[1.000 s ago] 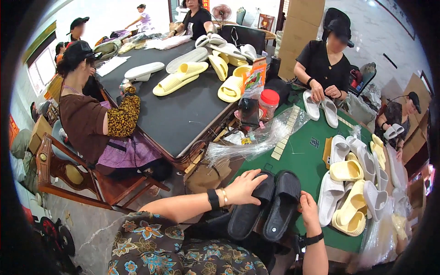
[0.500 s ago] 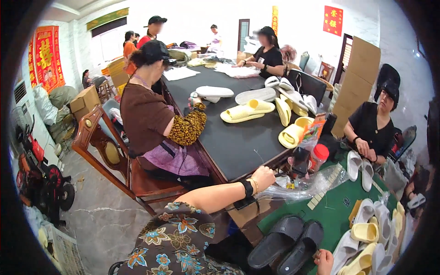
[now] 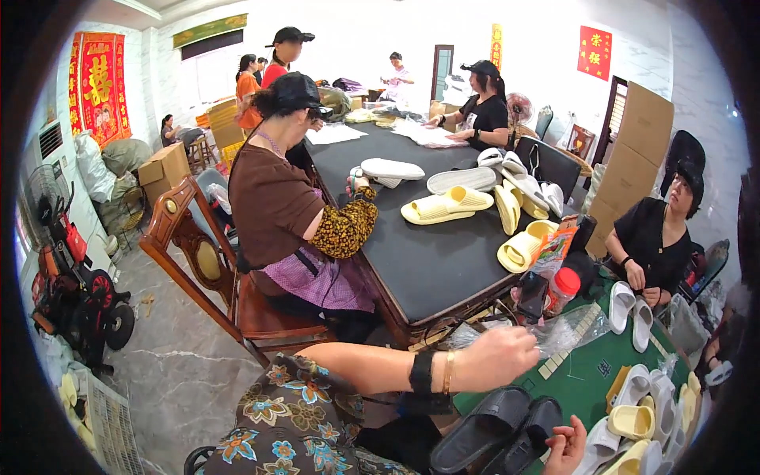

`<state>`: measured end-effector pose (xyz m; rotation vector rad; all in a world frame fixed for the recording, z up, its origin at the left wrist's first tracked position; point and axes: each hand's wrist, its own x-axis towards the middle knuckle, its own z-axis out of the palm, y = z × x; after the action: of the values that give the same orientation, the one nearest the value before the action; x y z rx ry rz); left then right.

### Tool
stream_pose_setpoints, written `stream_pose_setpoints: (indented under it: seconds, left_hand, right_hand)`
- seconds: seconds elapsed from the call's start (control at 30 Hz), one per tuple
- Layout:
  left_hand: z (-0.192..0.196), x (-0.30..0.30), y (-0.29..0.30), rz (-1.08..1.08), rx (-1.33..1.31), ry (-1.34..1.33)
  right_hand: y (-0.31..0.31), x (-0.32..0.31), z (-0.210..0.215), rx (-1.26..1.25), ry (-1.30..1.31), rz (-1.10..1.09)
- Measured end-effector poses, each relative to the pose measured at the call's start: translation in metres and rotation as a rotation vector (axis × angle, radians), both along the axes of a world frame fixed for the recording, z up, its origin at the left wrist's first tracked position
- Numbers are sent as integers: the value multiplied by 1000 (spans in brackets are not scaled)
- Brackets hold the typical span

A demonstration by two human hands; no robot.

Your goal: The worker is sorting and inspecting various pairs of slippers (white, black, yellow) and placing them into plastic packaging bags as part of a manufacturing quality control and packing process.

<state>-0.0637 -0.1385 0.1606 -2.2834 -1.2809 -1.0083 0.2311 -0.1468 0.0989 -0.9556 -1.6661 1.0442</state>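
My left hand (image 3: 500, 359), with a black band and gold bracelet at the wrist, is raised over the green table. Its fingers are curled in a pinch, and what they hold, if anything, is too small to make out. Below it lies a pair of black slide sandals, the left slide (image 3: 484, 427) and the right slide (image 3: 529, 437). Beside the right slide, my right hand (image 3: 565, 448) shows at the lower edge, its fingers slightly apart and no object visible in them. White and yellow slippers (image 3: 632, 421) are heaped just to its right.
A clear plastic bag (image 3: 566, 332), a red-lidded jar (image 3: 564, 286) and a phone (image 3: 533, 294) stand beyond my left hand. Across the green table (image 3: 578, 384) a co-worker sits by white slippers (image 3: 631, 317). Another handles a white slipper (image 3: 392, 169) at the dark table (image 3: 412, 269).
My left hand has swung right and nearer, from the dark table's corner to above the black slides. My right hand has risen slightly and its fingers have loosened. The view has shifted left.
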Motion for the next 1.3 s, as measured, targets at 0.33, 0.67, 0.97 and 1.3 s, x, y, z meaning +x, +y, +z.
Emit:
stream_pose_setpoints:
  seconds: [0.33, 0.67, 0.97, 1.3]
  left_hand:
    - [-24, 55, -16, -351, -191, 49]
    - [-9, 53, -23, -345, -90, 108]
    - [55, 21, -47, -115, 286, -77]
    - [68, 0, -34, -32, 268, -186]
  right_hand:
    - [0, -54, -2, 168, -241, 284]
    - [47, -69, -68, 735, -635, -41]
    - [81, -74, -71, 356, -440, -2]
    - [79, -68, -37, 133, -73, -185]
